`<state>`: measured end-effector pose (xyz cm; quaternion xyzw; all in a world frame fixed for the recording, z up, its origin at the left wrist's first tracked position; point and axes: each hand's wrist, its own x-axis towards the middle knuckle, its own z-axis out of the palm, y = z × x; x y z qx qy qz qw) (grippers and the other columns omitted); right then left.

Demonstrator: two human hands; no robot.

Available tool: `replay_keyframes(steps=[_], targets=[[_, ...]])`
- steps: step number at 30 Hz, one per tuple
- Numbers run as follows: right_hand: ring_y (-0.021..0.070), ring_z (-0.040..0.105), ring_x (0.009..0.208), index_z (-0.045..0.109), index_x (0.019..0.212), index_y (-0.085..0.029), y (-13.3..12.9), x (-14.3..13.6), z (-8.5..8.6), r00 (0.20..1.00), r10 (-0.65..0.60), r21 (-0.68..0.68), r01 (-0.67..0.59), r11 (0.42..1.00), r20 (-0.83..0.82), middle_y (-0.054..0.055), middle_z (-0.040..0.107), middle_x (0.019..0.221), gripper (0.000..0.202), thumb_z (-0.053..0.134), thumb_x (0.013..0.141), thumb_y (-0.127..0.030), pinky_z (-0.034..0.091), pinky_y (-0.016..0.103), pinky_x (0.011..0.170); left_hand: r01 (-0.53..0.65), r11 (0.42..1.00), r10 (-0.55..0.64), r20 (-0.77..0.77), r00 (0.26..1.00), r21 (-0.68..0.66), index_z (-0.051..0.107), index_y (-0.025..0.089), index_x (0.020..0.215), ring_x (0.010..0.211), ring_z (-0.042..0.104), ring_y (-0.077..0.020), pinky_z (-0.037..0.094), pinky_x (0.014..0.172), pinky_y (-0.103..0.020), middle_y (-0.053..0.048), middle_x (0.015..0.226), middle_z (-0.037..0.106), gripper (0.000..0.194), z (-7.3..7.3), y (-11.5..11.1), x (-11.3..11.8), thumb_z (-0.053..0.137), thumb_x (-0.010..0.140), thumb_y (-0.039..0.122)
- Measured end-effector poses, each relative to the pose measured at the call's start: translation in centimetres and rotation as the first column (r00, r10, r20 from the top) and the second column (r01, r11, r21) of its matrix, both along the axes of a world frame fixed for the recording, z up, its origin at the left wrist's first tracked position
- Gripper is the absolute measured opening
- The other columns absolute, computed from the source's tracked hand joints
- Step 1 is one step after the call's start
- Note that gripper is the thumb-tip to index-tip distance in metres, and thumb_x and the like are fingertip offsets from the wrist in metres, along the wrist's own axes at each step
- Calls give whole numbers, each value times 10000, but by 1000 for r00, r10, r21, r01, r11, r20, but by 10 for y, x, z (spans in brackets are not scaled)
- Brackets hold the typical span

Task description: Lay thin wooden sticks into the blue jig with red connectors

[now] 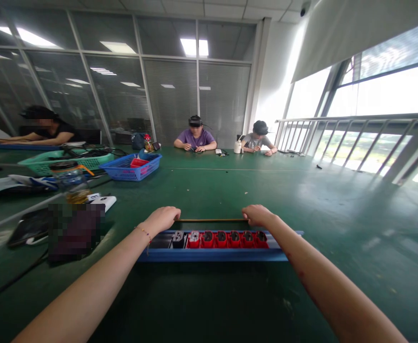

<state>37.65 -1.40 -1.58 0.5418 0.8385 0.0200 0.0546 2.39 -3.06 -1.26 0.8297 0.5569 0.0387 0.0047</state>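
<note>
Glazed partition (173,95) and dim blinds close off the back of the room, and before them spreads a green desk (337,200). On its near side, from where I stand, a thin yellowish strip (212,220) runs just beyond the far edge of a long blue tray (212,255), roughly parallel to it. At the strip's left end the left hand (164,218) has its fingers narrow and bent down, holding it; at the other end the right hand (260,215) holds it the same way, though the fingertips themselves are mostly hidden from me. In the tray, between the forearms, six red holders (221,239) stand side by side, with a black holder (178,239) at the left of the row.

Left of the tray lie a dark purplish object (83,233), blurred, and a white device (107,202), with a jar (73,186) near them. Farther off, a blue basket (128,175) carries a red piece (138,163), near a green basket (40,166). At the desk's far edge sit a person in a purple shirt (201,139) and a person in a grey top (257,143), a white bottle (238,147) between them; along the right edge runs a metal railing (344,120)
</note>
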Motion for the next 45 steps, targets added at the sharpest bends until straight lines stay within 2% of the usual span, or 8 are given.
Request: replay_keyframes(steps=[10, 13, 18, 21, 25, 31, 37, 45], targets=[[133, 540, 700, 586, 803, -175, -18, 21, 10, 966, 39, 33, -31, 999, -257, 24, 603, 782, 170, 453, 697, -170, 373, 210, 590, 61, 997, -54, 149, 987, -46, 560, 191, 692, 675, 551, -154, 387, 601, -232, -9, 729, 597, 89, 16, -5, -6, 489, 668, 141], [108, 476, 564, 558, 822, -159, -31, 32, 17, 830, 7, -52, -43, 998, -558, -16, 533, 616, 159, 438, 744, -229, 348, 207, 520, 86, 994, -64, 284, 957, -65, 549, 193, 814, 693, 555, -142, 402, 615, -220, -5, 768, 600, 152, 29, -16, -14, 421, 762, 257], [120, 473, 646, 545, 849, -171, -62, 34, 27, 481, -76, -150, -117, 982, -874, -12, 540, 722, 173, 496, 737, -293, 355, 223, 574, 71, 980, 90, 726, 682, -188, 540, 206, 954, 701, 518, -140, 393, 598, -214, 7, 762, 560, 249, 42, -55, -12, 468, 764, 349], [135, 484, 698, 532, 897, -184, -83, 31, 32, 362, -127, -172, -96, 980, -923, -4, 540, 757, 201, 525, 730, -296, 365, 234, 616, 78, 961, 186, 831, 525, -264, 551, 231, 983, 820, 507, -148, 405, 689, -221, -7, 899, 556, 291, 39, -77, -4, 499, 758, 408], [117, 462, 683, 505, 980, -202, -103, 31, 34, 283, -183, -249, -217, 944, -942, -8, 522, 781, 278, 556, 746, -344, 352, 221, 600, -18, 944, 308, 860, 406, -329, 585, 211, 964, 703, 493, -128, 409, 661, -221, 3, 751, 527, 368, 28, -90, -1, 481, 754, 494], [69, 282, 484, 525, 886, -176, -103, 37, 21, 269, -298, -343, -138, 929, -916, -65, 325, 549, 330, 458, 795, -486, 212, 198, 436, 24, 932, 318, 848, 424, -362, 580, 200, 995, 679, 482, -126, 394, 607, -206, -1, 758, 526, 384, 26, -93, 1, 527, 730, 472], [62, 326, 504, 496, 930, -175, -104, 39, 22, 357, -277, -365, -207, 908, -892, -57, 393, 595, 375, 548, 732, -489, 241, 187, 439, 80, 926, 301, 847, 438, -370, 552, 210, 985, 645, 447, -100, 391, 623, -212, 19, 752, 496, 332, 25, -93, -3, 526, 742, 435], [73, 352, 497, 499, 919, -164, -102, 41, 18, 482, -273, -393, -167, 904, -833, -57, 398, 565, 437, 492, 734, -560, 276, 199, 461, 74, 925, 249, 744, 620, -372, 557, 169, 946, 544, 424, -110, 321, 507, -202, 36, 599, 470, 402, 20, -90, -5, 487, 733, 503]])
